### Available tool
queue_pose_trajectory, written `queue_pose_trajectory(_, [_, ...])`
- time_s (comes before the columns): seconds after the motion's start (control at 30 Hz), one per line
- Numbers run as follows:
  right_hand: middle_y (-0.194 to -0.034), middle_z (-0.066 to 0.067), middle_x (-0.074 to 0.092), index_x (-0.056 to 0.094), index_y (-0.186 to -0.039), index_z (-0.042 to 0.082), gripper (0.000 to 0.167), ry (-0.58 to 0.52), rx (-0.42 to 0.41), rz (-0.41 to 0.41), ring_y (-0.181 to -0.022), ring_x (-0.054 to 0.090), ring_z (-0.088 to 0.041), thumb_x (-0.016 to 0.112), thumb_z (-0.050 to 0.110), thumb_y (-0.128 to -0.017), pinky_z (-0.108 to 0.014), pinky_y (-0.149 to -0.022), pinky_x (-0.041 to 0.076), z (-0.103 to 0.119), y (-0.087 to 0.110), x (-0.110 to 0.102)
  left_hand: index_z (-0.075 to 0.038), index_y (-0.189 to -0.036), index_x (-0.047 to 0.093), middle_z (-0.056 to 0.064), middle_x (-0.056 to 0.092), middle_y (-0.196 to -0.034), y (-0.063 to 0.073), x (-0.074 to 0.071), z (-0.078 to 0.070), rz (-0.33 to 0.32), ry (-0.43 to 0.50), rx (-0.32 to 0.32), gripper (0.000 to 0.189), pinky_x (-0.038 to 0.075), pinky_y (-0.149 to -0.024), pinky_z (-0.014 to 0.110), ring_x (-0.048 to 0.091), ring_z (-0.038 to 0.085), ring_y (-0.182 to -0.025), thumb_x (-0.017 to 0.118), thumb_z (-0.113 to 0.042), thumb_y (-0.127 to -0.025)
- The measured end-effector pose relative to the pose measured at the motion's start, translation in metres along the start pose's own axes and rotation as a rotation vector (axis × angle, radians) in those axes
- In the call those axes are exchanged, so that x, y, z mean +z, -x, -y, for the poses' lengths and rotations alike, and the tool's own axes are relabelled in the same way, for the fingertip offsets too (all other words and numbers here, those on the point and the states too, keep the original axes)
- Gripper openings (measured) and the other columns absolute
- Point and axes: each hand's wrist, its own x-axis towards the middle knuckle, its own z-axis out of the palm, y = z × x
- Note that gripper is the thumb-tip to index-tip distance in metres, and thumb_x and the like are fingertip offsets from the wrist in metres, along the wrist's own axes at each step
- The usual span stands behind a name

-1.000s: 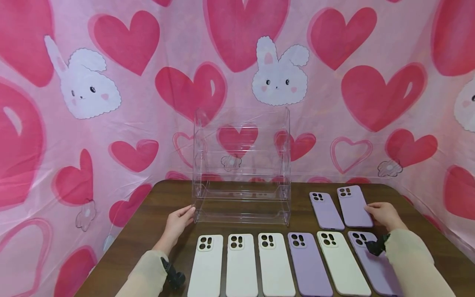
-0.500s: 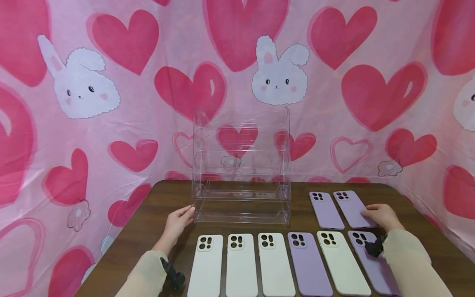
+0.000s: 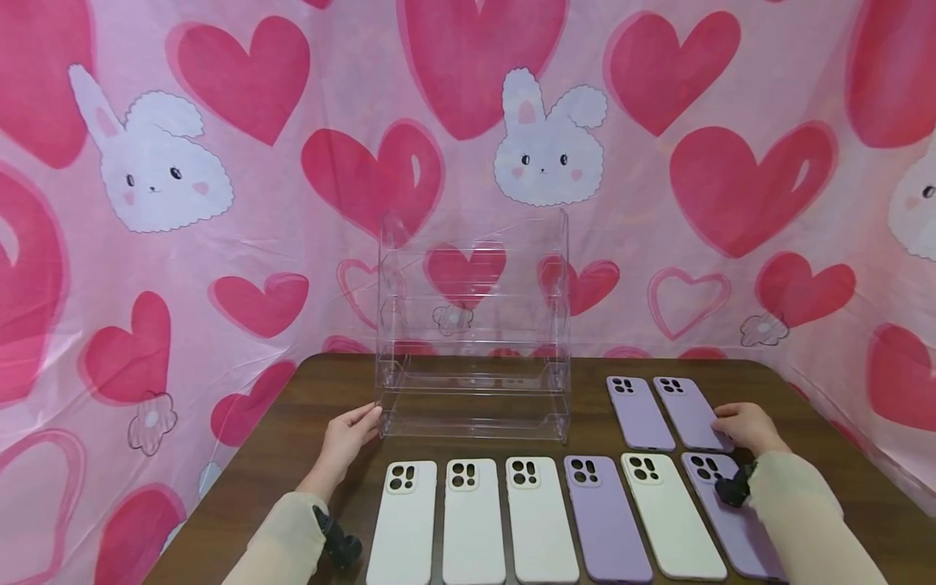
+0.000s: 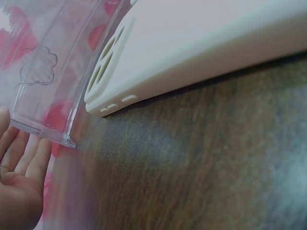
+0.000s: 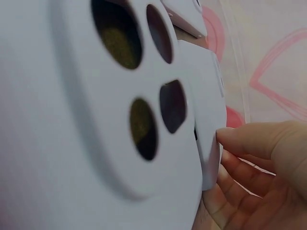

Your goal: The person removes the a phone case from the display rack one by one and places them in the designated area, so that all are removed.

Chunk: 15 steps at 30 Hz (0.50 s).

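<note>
In the head view, my left hand touches the lower left side of a clear tiered display stand, its fingers nearly straight. The left wrist view shows those fingers at the stand's bottom edge. My right hand pinches the right edge of a purple phone case, which lies back side up on the table. From the right wrist view, the thumb is on the case's face and the other fingers are at its side. Just left of it lies another purple phone case.
Along the front of the brown table runs a row of phone cases: white ones at left, then a purple case, a cream case and a purple case under my right wrist. A pink heart-patterned cloth hangs behind.
My right hand has shifted the purple phone case slightly left and toward me, and it now lines up with the one beside it. My left hand stays at the stand.
</note>
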Motion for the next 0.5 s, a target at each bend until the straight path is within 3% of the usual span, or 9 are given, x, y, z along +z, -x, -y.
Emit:
queue_pose_trajectory(0.3, [-0.092, -0.031, 0.058, 0.049, -0.109, -0.022, 0.043, -0.087, 0.092, -0.026, -0.072, 0.060, -0.026, 0.057, 0.014, -0.087, -0.040, -0.064, 0.056, 0.002, 0.001, -0.006, 0.011, -0.126, 0.048, 0.030, 0.048, -0.126, -0.001, -0.003, -0.004, 0.028, -0.013, -0.002, 0.044, 0.048, -0.088, 0.037, 0.053, 0.037, -0.109, 0.057, -0.016, -0.093])
queue_pose_trajectory(0.5, [-0.097, -0.033, 0.057, 0.049, -0.111, -0.020, 0.043, -0.060, 0.049, -0.062, -0.069, 0.061, -0.026, 0.053, 0.018, -0.090, -0.038, -0.061, 0.056, 0.018, 0.003, -0.010, 0.011, -0.128, 0.047, 0.029, 0.047, -0.127, -0.001, -0.008, -0.007, 0.060, -0.072, -0.020, 0.048, 0.047, -0.089, 0.039, 0.053, 0.038, -0.109, 0.058, -0.019, -0.092])
